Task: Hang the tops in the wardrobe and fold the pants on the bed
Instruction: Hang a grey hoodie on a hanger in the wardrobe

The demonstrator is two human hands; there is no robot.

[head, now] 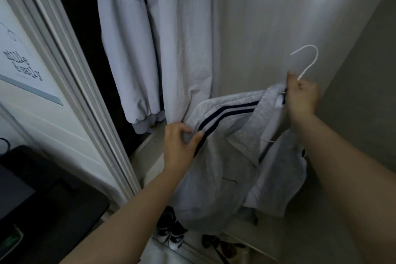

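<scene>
One grey top is being dressed onto a hanger at the wardrobe; nothing of the pants or bed is shown.

A soft grey hooded top with two dark navy stripes (225, 156) is held up between both hands. The neck of a thin white wire hanger (305, 62) is gripped, together with the collar, by the right hand (302, 96), its hook standing free above the fist. A fold of shoulder fabric beside the stripes is pinched by the left hand (180, 141). Beyond the left hand, a pale grey-and-white jacket (132, 60) is already hung in the open wardrobe (81, 28). By judgement, the top is nearly seated but not yet hooked on a rail; folding remains unseen.
</scene>
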